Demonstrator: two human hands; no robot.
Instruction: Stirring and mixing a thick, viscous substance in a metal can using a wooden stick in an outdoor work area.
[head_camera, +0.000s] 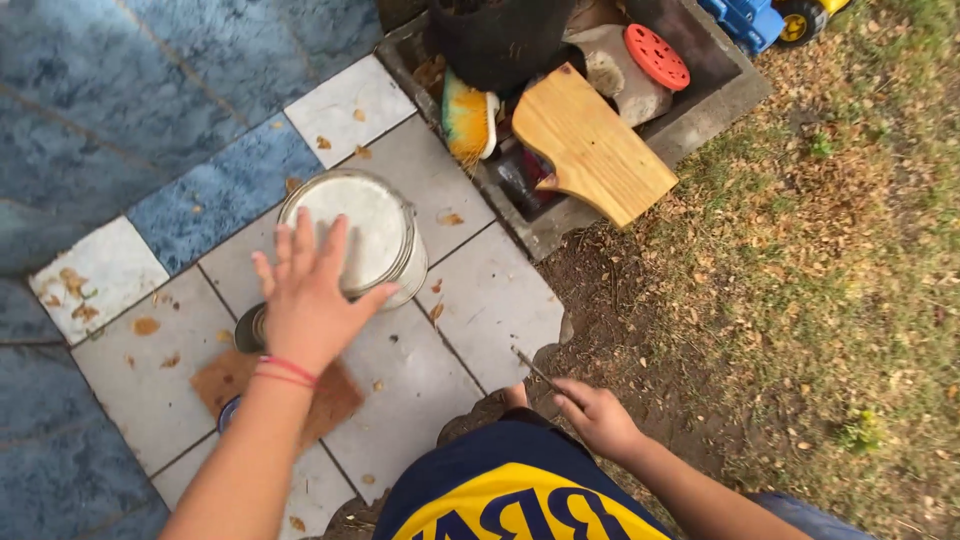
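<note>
One round metal paint can (365, 235), white-smeared lid, centre-left on tiled floor (480, 300). Left hand (308, 300) spread flat, released, over its rim. Right hand (597, 415), lower centre, grasping one thin metal tool (535, 368).

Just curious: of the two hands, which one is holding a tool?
The right hand, low by the knee, grips a thin metal tool; the left hand reaches open-fingered over the paint can.

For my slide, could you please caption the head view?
Left hand spread over a lidded paint can on tiles; right hand holds a thin tool.
</note>
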